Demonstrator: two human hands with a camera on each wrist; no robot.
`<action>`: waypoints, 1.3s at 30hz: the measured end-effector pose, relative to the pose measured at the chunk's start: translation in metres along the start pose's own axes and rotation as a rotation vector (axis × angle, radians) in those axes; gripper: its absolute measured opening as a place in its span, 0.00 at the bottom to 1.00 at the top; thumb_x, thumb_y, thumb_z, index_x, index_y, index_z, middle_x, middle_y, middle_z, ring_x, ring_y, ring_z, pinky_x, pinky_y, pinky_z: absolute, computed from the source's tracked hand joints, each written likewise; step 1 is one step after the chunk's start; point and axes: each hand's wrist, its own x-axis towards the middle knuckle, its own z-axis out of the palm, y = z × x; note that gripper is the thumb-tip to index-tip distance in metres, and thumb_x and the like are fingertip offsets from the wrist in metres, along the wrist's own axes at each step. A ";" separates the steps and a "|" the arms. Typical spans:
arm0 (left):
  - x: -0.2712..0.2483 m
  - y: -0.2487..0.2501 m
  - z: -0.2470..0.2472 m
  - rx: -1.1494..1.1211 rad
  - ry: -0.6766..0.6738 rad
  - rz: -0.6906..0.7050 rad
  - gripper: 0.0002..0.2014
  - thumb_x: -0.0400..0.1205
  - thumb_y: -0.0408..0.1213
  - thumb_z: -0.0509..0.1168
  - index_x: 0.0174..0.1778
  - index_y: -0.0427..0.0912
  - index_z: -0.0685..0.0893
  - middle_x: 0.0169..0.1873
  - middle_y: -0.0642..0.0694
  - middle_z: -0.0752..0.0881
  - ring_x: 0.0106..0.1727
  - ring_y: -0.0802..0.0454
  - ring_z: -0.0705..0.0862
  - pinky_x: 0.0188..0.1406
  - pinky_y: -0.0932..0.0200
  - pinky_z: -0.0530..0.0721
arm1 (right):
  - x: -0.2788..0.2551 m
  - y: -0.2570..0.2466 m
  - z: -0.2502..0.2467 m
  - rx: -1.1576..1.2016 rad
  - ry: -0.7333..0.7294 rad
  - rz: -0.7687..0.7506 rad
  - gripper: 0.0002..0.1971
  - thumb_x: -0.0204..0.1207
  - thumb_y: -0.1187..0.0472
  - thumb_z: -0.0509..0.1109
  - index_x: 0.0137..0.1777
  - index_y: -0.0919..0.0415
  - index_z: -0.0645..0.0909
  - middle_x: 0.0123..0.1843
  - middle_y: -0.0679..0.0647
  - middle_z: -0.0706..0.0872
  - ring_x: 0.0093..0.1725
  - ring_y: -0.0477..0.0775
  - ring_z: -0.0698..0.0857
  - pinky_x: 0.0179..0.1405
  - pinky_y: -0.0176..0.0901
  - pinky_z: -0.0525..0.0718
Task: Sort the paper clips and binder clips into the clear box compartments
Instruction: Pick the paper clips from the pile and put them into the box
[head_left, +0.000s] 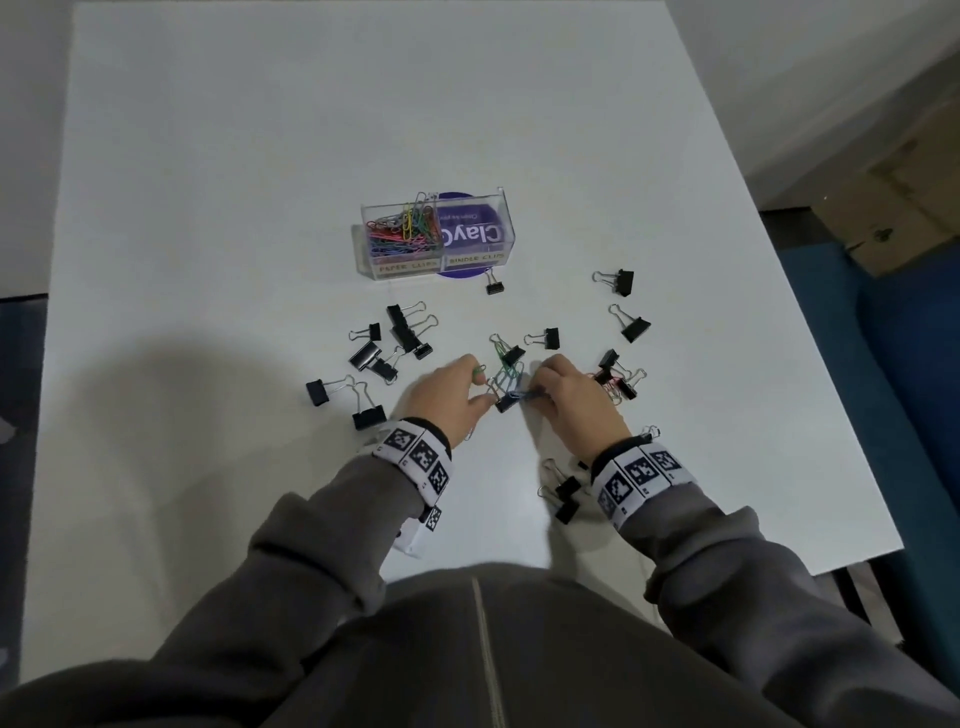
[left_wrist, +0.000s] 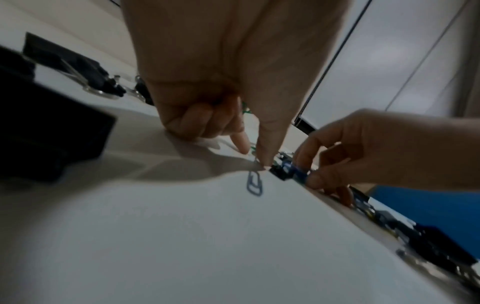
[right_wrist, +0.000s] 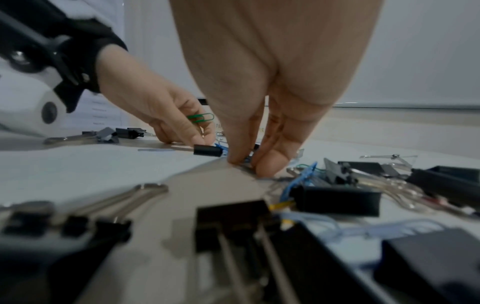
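The clear box (head_left: 363, 244) stands mid-table; its left compartment holds coloured paper clips (head_left: 402, 231), and the right one, labelled for binder clips, looks empty. Several black binder clips (head_left: 400, 338) lie scattered in front of it. My left hand (head_left: 480, 392) holds a green paper clip (right_wrist: 200, 118) in its curled fingers, and its thumb tip touches a small black binder clip (head_left: 505, 403). My right hand (head_left: 540, 392) pinches a blue paper clip (right_wrist: 246, 161) that is tangled with that binder clip. Another blue paper clip (left_wrist: 254, 183) lies flat on the table beside it.
More binder clips lie right of my hands (head_left: 621, 382), near my right wrist (head_left: 566, 496) and left of my left wrist (head_left: 369, 415), some mixed with coloured paper clips. The white table's (head_left: 779, 441) right edge drops to a blue floor. A purple disc (head_left: 460, 274) shows under the box.
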 end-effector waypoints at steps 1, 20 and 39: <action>0.000 0.002 0.001 0.016 0.009 0.024 0.08 0.80 0.46 0.62 0.49 0.47 0.74 0.25 0.57 0.69 0.31 0.49 0.74 0.35 0.56 0.71 | 0.000 0.000 -0.001 0.017 -0.006 0.013 0.08 0.75 0.69 0.67 0.53 0.65 0.79 0.54 0.61 0.80 0.44 0.66 0.85 0.39 0.52 0.81; 0.020 -0.007 -0.071 0.229 0.123 0.112 0.08 0.84 0.37 0.53 0.50 0.38 0.75 0.46 0.41 0.82 0.44 0.42 0.80 0.42 0.47 0.78 | 0.010 -0.003 -0.011 -0.101 -0.198 0.012 0.10 0.78 0.66 0.63 0.58 0.64 0.77 0.57 0.60 0.81 0.61 0.61 0.76 0.56 0.51 0.79; 0.130 -0.022 -0.142 0.180 0.320 0.042 0.15 0.86 0.42 0.50 0.64 0.47 0.77 0.57 0.44 0.86 0.62 0.41 0.77 0.65 0.46 0.65 | 0.031 -0.001 -0.025 -0.097 -0.329 -0.005 0.05 0.77 0.67 0.64 0.52 0.65 0.77 0.52 0.60 0.84 0.54 0.62 0.82 0.50 0.50 0.79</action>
